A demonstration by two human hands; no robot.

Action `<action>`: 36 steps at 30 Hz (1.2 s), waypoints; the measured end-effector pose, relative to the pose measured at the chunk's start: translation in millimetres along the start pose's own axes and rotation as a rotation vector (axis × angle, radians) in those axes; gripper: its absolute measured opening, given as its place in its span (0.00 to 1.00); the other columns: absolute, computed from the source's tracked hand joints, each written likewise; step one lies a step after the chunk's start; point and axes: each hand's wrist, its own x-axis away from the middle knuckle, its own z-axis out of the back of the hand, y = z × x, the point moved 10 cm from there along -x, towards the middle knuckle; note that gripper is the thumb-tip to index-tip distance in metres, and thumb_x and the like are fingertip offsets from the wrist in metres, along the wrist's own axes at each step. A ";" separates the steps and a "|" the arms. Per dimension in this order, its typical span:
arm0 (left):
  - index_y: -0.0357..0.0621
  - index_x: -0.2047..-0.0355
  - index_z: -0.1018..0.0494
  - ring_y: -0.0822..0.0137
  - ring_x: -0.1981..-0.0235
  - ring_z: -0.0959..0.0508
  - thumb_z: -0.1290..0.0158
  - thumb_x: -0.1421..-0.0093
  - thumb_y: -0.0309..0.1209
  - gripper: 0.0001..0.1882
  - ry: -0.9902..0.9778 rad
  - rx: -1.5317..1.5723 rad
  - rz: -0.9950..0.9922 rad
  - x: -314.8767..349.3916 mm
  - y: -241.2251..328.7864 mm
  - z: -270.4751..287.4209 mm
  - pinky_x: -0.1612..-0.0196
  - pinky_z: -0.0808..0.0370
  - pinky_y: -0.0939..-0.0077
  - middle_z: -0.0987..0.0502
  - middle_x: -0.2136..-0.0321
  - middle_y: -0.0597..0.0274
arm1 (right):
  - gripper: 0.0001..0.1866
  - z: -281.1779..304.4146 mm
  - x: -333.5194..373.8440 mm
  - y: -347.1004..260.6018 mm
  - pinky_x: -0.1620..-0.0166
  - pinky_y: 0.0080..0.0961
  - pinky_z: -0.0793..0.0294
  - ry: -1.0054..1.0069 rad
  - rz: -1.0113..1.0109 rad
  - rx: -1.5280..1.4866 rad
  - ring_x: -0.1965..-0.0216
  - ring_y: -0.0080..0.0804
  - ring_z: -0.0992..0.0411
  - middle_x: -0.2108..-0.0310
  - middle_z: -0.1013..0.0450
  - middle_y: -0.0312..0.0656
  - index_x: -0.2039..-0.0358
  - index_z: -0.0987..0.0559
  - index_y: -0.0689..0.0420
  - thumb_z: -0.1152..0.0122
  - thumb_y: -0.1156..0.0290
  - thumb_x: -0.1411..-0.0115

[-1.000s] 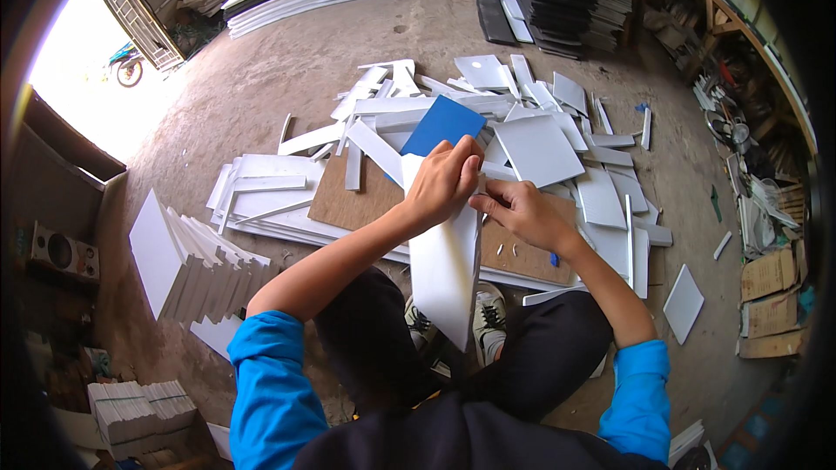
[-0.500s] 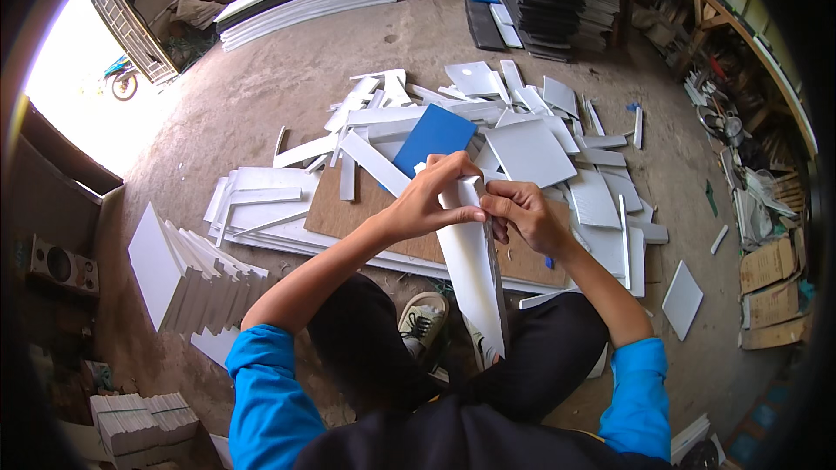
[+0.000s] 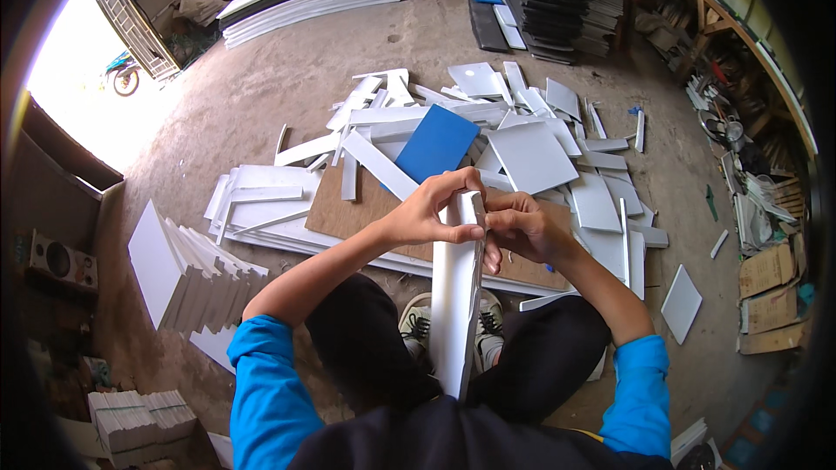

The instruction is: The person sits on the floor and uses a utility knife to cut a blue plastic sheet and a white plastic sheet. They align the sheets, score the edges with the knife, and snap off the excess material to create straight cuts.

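A white board held up between the knees
The left hand has its grip round the top end, maybe to keep it still, while the right hand bends its fingers at the right side; I can't tell if they pinch anything. The top is by the near edge of the brown board
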 end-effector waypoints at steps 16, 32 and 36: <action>0.43 0.65 0.36 0.68 0.68 0.32 0.39 0.54 0.36 0.20 0.192 -0.211 0.044 16.7 -8.5 54.3 0.63 0.36 0.75 0.34 0.69 0.63 | 0.16 38.6 20.2 -42.7 0.69 0.23 0.31 0.214 0.345 0.237 0.74 0.30 0.31 0.81 0.32 0.42 0.78 0.37 0.55 0.63 0.60 0.36; 0.42 0.56 0.43 0.58 0.58 0.32 0.48 0.45 0.29 0.19 0.055 -0.636 0.031 5.3 4.1 12.3 0.56 0.43 0.68 0.35 0.62 0.55 | 0.09 49.1 8.2 -38.1 0.69 0.21 0.31 0.577 0.257 0.978 0.74 0.23 0.30 0.74 0.29 0.37 0.68 0.28 0.60 0.42 0.69 0.46; 0.43 0.55 0.45 0.58 0.56 0.32 0.48 0.45 0.31 0.21 0.096 -0.625 0.135 9.8 -32.6 15.7 0.57 0.43 0.67 0.34 0.61 0.52 | 0.07 106.5 19.7 -26.7 0.65 0.23 0.29 0.743 -0.018 0.800 0.70 0.27 0.28 0.72 0.29 0.41 0.66 0.26 0.60 0.45 0.73 0.45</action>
